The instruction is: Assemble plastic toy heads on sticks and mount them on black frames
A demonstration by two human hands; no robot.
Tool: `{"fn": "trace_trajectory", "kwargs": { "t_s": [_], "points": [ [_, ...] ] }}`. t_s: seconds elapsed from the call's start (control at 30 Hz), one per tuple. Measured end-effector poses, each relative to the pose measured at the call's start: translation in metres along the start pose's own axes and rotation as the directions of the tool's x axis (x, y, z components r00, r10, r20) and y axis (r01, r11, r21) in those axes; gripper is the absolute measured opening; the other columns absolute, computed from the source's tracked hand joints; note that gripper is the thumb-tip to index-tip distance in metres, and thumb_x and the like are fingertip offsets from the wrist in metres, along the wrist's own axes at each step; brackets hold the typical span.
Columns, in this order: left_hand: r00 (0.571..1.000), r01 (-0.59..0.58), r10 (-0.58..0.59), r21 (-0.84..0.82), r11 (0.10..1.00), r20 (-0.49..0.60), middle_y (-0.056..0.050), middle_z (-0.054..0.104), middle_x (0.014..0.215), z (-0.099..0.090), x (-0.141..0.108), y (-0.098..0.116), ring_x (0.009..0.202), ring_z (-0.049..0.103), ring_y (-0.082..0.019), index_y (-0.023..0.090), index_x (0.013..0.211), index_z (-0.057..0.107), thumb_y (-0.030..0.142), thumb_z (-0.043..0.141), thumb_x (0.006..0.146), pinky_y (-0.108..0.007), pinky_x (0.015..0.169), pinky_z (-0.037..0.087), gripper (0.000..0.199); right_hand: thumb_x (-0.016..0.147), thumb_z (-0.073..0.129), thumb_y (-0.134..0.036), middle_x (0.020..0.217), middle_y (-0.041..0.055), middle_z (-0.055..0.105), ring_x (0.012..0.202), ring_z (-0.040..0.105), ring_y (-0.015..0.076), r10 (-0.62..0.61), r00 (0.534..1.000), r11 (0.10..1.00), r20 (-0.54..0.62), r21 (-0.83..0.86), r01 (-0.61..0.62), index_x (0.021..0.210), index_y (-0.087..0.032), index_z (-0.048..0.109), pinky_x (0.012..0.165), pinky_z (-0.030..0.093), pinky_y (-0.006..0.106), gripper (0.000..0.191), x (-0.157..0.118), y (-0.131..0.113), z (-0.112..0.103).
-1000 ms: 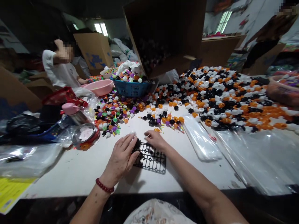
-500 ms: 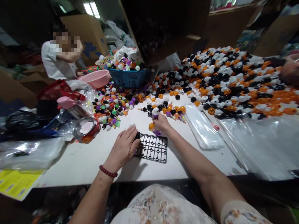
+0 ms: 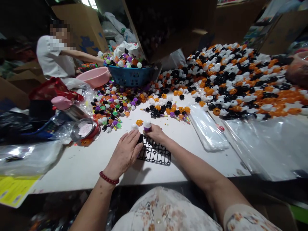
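Observation:
My left hand [image 3: 125, 154], with a dark red bead bracelet on its wrist, lies with outstretched fingers over the left end of a black plastic grid [image 3: 156, 156]. By its fingertips sit a white piece [image 3: 134, 127] and a black piece [image 3: 140, 138]. Between the fingers of my right hand [image 3: 156, 133] is a small white-and-purple figure [image 3: 147, 126], held upright at the grid's far edge. An orange pumpkin-like piece [image 3: 139, 123] is just left of it. What lies under my left palm is hidden.
Piles of orange, black and white figures [image 3: 231, 80] cover the back right. Mixed small toys [image 3: 113, 109] lie left, before a blue basket [image 3: 125, 76] and a pink basin [image 3: 95, 77]. Clear plastic bags [image 3: 209, 131] lie right. A person [image 3: 54, 57] reaches toward the basket.
My right hand has moved left and nearer, bringing the white-and-purple figure to the grid. My left hand stays over the grid's end. The other person's arm has stretched out toward the basket.

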State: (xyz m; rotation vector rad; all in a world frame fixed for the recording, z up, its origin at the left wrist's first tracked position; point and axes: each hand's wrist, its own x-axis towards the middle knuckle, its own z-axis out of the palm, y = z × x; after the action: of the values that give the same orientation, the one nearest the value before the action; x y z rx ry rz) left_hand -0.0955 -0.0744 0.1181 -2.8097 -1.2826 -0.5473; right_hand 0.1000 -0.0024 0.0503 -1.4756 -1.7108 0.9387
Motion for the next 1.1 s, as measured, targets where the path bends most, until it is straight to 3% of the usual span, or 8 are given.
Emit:
{"fn": "trace_trajectory", "kwargs": {
  "t_s": [0.33, 0.5, 0.67, 0.77, 0.9, 1.0, 1.1],
  "points": [
    [1.000, 0.000, 0.000, -0.008, 1.000, 0.001, -0.013, 0.052, 0.148, -0.002, 0.000, 0.001, 0.141, 0.044, -0.026, 0.016, 0.144, 0.049, 0.037, 0.033, 0.103, -0.049, 0.117, 0.035, 0.048, 0.083, 0.059, -0.016, 0.095, 0.0091, 0.074, 0.083, 0.065, 0.0245, -0.076, 0.985, 0.972, 0.153, -0.209, 0.107, 0.105, -0.020, 0.065, 0.072, 0.044, 0.028, 0.023, -0.001, -0.002, 0.005],
    [1.000, 0.005, -0.005, 0.000, 1.000, 0.002, -0.013, 0.052, 0.149, 0.000, 0.000, 0.001, 0.141, 0.044, -0.026, 0.018, 0.146, 0.046, 0.038, 0.033, 0.103, -0.050, 0.119, 0.032, 0.050, 0.084, 0.058, -0.014, 0.100, 0.0068, 0.075, 0.088, 0.065, 0.0238, -0.096, 0.976, 0.961, 0.197, -0.238, 0.143, 0.111, -0.022, 0.064, 0.075, 0.044, 0.027, 0.028, -0.001, -0.001, 0.005],
    [1.000, 0.006, -0.005, 0.032, 0.999, -0.026, -0.015, 0.051, 0.149, -0.003, 0.002, 0.004, 0.142, 0.043, -0.027, 0.014, 0.144, 0.047, 0.036, 0.034, 0.103, -0.052, 0.119, 0.030, 0.049, 0.084, 0.057, -0.010, 0.101, 0.0113, 0.075, 0.089, 0.066, 0.0257, -0.114, 0.971, 0.957, 0.212, -0.239, 0.164, 0.108, -0.018, 0.066, 0.076, 0.044, 0.028, 0.027, 0.001, -0.003, 0.009],
    [0.992, -0.040, 0.045, 0.051, 0.998, -0.116, -0.017, 0.050, 0.150, -0.016, 0.000, 0.014, 0.143, 0.041, -0.029, 0.013, 0.146, 0.044, 0.033, 0.038, 0.102, -0.055, 0.119, 0.030, 0.048, 0.084, 0.057, -0.011, 0.097, 0.0116, 0.075, 0.085, 0.066, 0.0256, -0.123, 0.974, 0.957, 0.191, -0.235, 0.167, 0.104, -0.016, 0.068, 0.074, 0.045, 0.029, 0.023, -0.002, -0.004, 0.011],
    [0.960, -0.200, 0.192, -0.019, 0.980, -0.204, -0.018, 0.051, 0.148, -0.028, -0.011, 0.043, 0.144, 0.039, -0.028, 0.013, 0.147, 0.041, 0.028, 0.047, 0.099, -0.050, 0.118, 0.036, 0.051, 0.085, 0.061, -0.014, 0.096, 0.0051, 0.074, 0.083, 0.066, 0.0191, -0.142, 0.981, 0.962, 0.132, -0.214, 0.168, 0.104, -0.018, 0.068, 0.074, 0.046, 0.025, 0.020, -0.012, 0.001, 0.005],
    [0.956, -0.272, 0.258, -0.093, 0.958, -0.141, -0.015, 0.058, 0.141, -0.011, -0.021, 0.065, 0.139, 0.046, -0.026, 0.014, 0.141, 0.048, 0.028, 0.054, 0.096, -0.042, 0.113, 0.045, 0.048, 0.089, 0.061, -0.018, 0.110, 0.0048, 0.071, 0.098, 0.064, 0.0172, -0.139, 0.990, 0.962, 0.027, -0.235, 0.142, 0.115, -0.021, 0.066, 0.089, 0.046, 0.027, 0.026, -0.010, 0.012, -0.015],
    [0.968, -0.249, 0.248, -0.108, 0.962, -0.025, -0.013, 0.061, 0.137, 0.029, -0.027, 0.075, 0.133, 0.053, -0.026, 0.016, 0.135, 0.054, 0.030, 0.056, 0.095, -0.042, 0.110, 0.050, 0.042, 0.095, 0.051, -0.018, 0.122, 0.0132, 0.064, 0.115, 0.056, 0.0228, -0.076, 0.989, 0.954, -0.130, -0.297, 0.035, 0.117, -0.017, 0.066, 0.102, 0.041, 0.037, 0.026, 0.006, 0.027, -0.046]
  ]
}}
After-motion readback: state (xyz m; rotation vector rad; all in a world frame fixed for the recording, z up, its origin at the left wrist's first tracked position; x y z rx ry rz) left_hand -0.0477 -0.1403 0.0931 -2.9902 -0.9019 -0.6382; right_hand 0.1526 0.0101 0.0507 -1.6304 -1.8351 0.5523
